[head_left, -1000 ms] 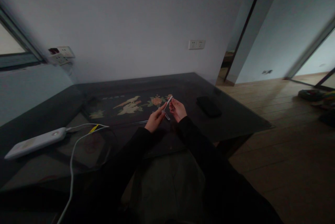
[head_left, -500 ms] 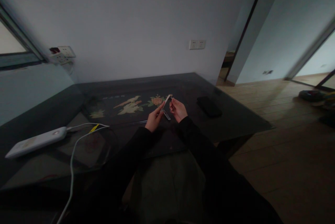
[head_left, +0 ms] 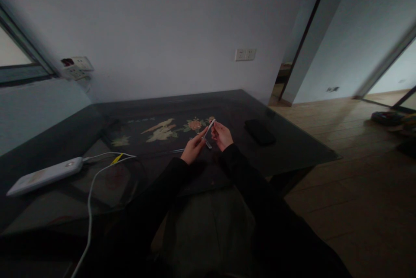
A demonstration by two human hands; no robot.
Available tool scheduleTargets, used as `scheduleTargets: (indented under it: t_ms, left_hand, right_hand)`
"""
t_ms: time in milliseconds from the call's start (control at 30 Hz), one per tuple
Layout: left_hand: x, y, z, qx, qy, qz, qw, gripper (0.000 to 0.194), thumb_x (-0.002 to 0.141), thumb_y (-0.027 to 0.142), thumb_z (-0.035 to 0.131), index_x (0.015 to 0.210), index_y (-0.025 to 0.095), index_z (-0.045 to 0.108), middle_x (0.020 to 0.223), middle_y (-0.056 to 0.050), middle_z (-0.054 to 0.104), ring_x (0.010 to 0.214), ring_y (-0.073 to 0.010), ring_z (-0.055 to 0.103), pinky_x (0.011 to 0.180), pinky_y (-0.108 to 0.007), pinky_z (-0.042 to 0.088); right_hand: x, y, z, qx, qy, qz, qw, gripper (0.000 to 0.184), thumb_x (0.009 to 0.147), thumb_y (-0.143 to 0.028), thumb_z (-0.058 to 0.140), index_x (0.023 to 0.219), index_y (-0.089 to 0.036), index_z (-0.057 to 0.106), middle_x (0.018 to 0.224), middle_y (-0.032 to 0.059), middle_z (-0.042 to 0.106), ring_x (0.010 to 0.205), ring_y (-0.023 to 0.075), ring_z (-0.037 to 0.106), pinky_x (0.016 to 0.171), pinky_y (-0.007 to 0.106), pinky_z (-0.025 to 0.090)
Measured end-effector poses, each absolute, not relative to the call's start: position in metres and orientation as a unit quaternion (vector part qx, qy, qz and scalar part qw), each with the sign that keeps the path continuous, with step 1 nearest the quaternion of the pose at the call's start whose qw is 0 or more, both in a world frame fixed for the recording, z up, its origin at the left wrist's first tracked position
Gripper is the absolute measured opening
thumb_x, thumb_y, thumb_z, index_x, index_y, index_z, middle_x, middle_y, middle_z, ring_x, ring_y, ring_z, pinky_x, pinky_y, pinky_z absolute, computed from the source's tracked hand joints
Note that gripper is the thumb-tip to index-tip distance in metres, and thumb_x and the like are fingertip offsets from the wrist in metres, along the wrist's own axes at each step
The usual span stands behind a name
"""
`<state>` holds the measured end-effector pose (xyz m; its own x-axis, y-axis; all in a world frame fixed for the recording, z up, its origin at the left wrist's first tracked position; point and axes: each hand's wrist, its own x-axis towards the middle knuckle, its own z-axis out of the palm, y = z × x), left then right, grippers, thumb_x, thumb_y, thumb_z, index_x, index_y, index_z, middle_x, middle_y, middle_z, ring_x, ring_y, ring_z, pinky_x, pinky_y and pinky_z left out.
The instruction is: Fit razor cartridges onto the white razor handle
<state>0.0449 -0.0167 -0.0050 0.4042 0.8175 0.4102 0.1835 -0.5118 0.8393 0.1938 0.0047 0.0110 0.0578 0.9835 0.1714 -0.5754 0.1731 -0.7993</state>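
Note:
My left hand (head_left: 192, 150) is closed around the lower end of a slim, pale flat object (head_left: 210, 127), which tilts up to the right. It shows nearly edge-on, and I cannot make out its kind. The fingers of my right hand (head_left: 222, 135) are pinched at the upper right side of this object, seemingly on it. Just below, between the two hands, a small shiny metallic piece (head_left: 208, 144) lies on the dark glass-topped table (head_left: 208, 174); my left fingers partly cover it.
A black flat phone-like case (head_left: 260, 132) lies right of my hands. At the left rests a white power strip or power bank (head_left: 45, 176) with a white cable (head_left: 89, 208) bearing a yellow tag (head_left: 117, 159). Wall sockets (head_left: 245, 54) are behind the table.
The pale object has turned slightly in my hands, and its upper end has shifted a little to the right. My left fingers moved slightly up along it; my right hand barely moved.

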Motion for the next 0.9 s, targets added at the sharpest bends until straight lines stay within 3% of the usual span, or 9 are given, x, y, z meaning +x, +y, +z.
scheduleTargets:
  t_ms: [133, 400, 567, 733, 900]
  left_hand:
    - [0.0451, -0.0160, -0.0040, 0.731, 0.332, 0.435, 0.408, 0.060, 0.089, 0.038, 0.049, 0.143, 0.017, 0.034, 0.055, 0.009, 0.038, 0.041, -0.0050, 0.029, 0.041, -0.017, 0.023]
    - [0.0409, -0.0102, -0.0047, 0.749, 0.374, 0.454, 0.306, 0.054, 0.088, 0.031, 0.048, 0.139, 0.014, 0.041, 0.062, 0.004, 0.050, 0.053, -0.0081, 0.038, 0.055, -0.019, 0.037]
    - [0.0421, -0.0118, -0.0056, 0.747, 0.368, 0.456, 0.315, 0.056, 0.088, 0.033, 0.049, 0.140, 0.014, 0.040, 0.067, 0.002, 0.055, 0.054, -0.0083, 0.039, 0.056, -0.019, 0.037]
    - [0.0431, -0.0167, -0.0029, 0.762, 0.335, 0.431, 0.348, 0.058, 0.089, 0.034, 0.048, 0.142, 0.017, 0.036, 0.059, 0.006, 0.043, 0.048, -0.0063, 0.032, 0.049, -0.017, 0.030]
    - [0.0415, -0.0177, -0.0004, 0.768, 0.336, 0.417, 0.350, 0.057, 0.090, 0.035, 0.047, 0.143, 0.019, 0.034, 0.059, 0.007, 0.042, 0.046, -0.0060, 0.030, 0.046, -0.018, 0.027]
  right_hand:
    - [0.1934, 0.0042, 0.0110, -0.277, -0.371, 0.577, 0.672, 0.040, 0.060, -0.048, 0.076, 0.082, -0.018, 0.063, 0.055, -0.0073, 0.047, 0.042, 0.0043, 0.037, 0.036, 0.019, 0.021]
    - [0.1917, 0.0022, 0.0114, -0.270, -0.386, 0.576, 0.669, 0.039, 0.059, -0.049, 0.077, 0.069, -0.019, 0.055, 0.053, -0.0068, 0.049, 0.040, 0.0042, 0.036, 0.037, 0.020, 0.019]
    - [0.1916, 0.0033, 0.0106, -0.270, -0.388, 0.571, 0.671, 0.040, 0.059, -0.051, 0.077, 0.067, -0.019, 0.055, 0.052, -0.0068, 0.049, 0.040, 0.0041, 0.036, 0.037, 0.020, 0.019]
    - [0.1935, 0.0060, 0.0085, -0.284, -0.382, 0.567, 0.672, 0.039, 0.058, -0.050, 0.076, 0.076, -0.018, 0.062, 0.050, -0.0079, 0.047, 0.039, 0.0041, 0.034, 0.036, 0.020, 0.020]
    - [0.1944, 0.0069, 0.0078, -0.289, -0.385, 0.568, 0.668, 0.040, 0.062, -0.049, 0.075, 0.085, -0.018, 0.065, 0.049, -0.0086, 0.046, 0.038, 0.0038, 0.034, 0.036, 0.021, 0.020]
